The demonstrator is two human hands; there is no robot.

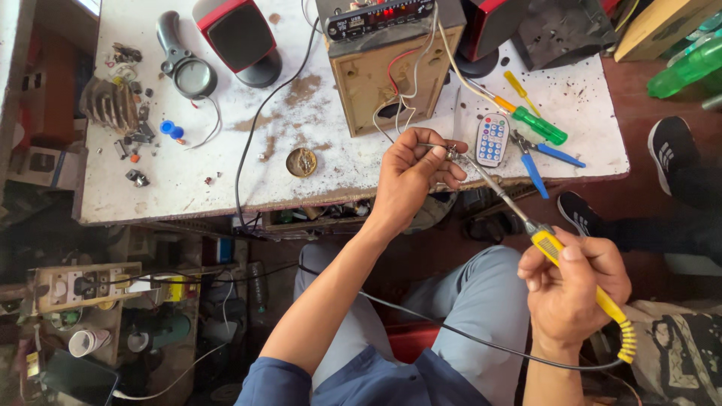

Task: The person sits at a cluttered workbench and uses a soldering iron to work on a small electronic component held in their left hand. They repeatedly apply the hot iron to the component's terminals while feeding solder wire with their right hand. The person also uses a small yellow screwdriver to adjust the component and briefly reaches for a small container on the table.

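My left hand (412, 174) pinches a small metal part with thin wires (450, 152) at the front edge of the white workbench (180, 188). The wires run up into an opened speaker box (391, 71) with a lit display panel. My right hand (573, 289) grips the yellow handle of a soldering iron (553, 249). Its long metal tip reaches up and left and touches the part in my left hand. The iron's black cord trails across my lap.
On the bench lie a small remote (492, 139), a green screwdriver (535, 125), blue-handled pliers (535, 165), a round solder tin (301, 162), a red and black speaker (241, 37) and a magnifier (189, 71). Another person's black shoes (671, 150) are at the right. A socket board (83, 284) is lower left.
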